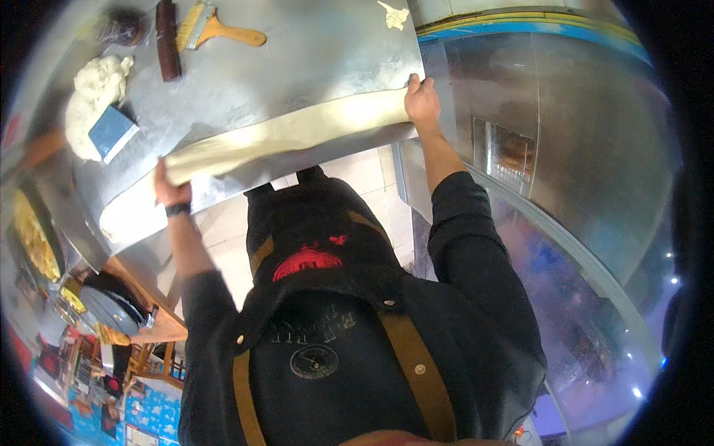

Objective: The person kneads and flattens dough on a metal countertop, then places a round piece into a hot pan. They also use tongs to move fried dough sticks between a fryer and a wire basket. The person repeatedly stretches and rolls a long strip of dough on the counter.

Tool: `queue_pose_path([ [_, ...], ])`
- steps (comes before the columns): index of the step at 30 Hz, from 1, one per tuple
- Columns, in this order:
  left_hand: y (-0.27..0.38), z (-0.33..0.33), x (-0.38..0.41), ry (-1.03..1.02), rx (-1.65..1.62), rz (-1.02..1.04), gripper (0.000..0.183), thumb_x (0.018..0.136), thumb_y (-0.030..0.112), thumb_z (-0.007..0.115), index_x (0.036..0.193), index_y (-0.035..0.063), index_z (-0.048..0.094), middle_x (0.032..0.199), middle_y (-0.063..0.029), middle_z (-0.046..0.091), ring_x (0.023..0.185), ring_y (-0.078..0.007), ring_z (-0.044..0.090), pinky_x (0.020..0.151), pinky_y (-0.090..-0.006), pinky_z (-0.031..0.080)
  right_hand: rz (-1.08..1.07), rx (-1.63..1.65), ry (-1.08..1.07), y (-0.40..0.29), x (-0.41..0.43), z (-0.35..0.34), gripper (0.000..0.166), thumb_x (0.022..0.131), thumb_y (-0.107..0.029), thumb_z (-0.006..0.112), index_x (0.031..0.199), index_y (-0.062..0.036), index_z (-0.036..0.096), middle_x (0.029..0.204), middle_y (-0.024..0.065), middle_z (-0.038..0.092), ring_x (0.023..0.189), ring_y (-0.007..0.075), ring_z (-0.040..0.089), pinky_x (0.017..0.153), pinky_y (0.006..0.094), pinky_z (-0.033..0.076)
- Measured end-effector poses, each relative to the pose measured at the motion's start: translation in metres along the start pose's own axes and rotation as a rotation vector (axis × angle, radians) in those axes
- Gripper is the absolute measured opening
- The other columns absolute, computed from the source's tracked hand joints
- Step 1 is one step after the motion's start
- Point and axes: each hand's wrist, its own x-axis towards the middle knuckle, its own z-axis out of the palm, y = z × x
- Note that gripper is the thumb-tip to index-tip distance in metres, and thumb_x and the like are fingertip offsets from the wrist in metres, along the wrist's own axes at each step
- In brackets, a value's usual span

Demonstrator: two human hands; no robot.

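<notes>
A long flattened strip of pale dough (290, 131) lies along the front edge of the metal worktop (312, 61). At its right end, by the worktop's corner, my right hand (422, 103) grips the dough. My left hand (172, 187), with a dark band on the wrist, holds the strip nearer its left end. Beyond that hand the dough's end is washed out by glare. Fingers of both hands are partly hidden. A lump of dough (100, 83) rests farther back on the left, with a blue-faced dough scraper (113, 132) leaning on it.
A dark rolling pin (167, 42) and a wooden-handled brush (220, 30) lie at the back. A dough scrap (394, 15) sits at the back right. Left are a pan of yellowish food (38, 234) and a wooden table (162, 329). A metal cabinet (585, 128) stands right.
</notes>
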Motion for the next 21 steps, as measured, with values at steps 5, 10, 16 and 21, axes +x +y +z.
queue_pose_path([
  [5, 0.065, -0.001, -0.036, -0.068, 0.06, 0.082, 0.069, 0.096, 0.049, 0.06, 0.144, 0.0011, 0.046, 0.139, -0.0164, 0.055, 0.132, -0.0307, 0.049, 0.113, -0.05, 0.036, -0.003, 0.042, 0.04, 0.016, 0.004, 0.003, 0.054, 0.102, -0.047, 0.033, 0.111, -0.0025, 0.062, 0.103, 0.0296, 0.068, 0.105, 0.0494, 0.061, 0.092, 0.0573, 0.047],
  [10, -0.006, 0.048, -0.015, 0.222, -0.504, -0.023, 0.053, 0.103, 0.038, 0.045, 0.141, 0.0001, 0.048, 0.144, -0.0182, 0.051, 0.136, -0.0361, 0.044, 0.118, -0.0521, 0.028, 0.162, 0.101, -0.072, 0.053, 0.05, 0.018, 0.068, 0.103, -0.054, 0.028, 0.129, 0.0023, 0.056, 0.126, 0.0305, 0.06, 0.12, 0.0472, 0.055, 0.103, 0.0525, 0.041],
  [16, 0.078, -0.004, -0.041, -0.562, -0.576, 0.043, 0.066, 0.097, 0.037, 0.055, 0.148, -0.0025, 0.037, 0.155, -0.0228, 0.037, 0.143, -0.0375, 0.035, 0.122, -0.0525, 0.021, -0.609, -0.206, 0.176, -0.056, -0.026, 0.018, 0.065, 0.1, -0.042, 0.041, 0.147, 0.0021, 0.039, 0.153, 0.0252, 0.037, 0.145, 0.0418, 0.03, 0.119, 0.0536, 0.023],
  [21, 0.056, -0.061, 0.025, 0.061, -0.51, 0.188, 0.073, 0.095, 0.045, 0.047, 0.147, -0.0052, 0.037, 0.154, -0.0251, 0.036, 0.143, -0.0389, 0.034, 0.121, -0.055, 0.02, -0.685, -0.199, 0.157, -0.069, -0.027, 0.024, 0.064, 0.099, -0.035, 0.043, 0.153, -0.0033, 0.031, 0.159, 0.0205, 0.029, 0.148, 0.0393, 0.024, 0.122, 0.0516, 0.016],
])
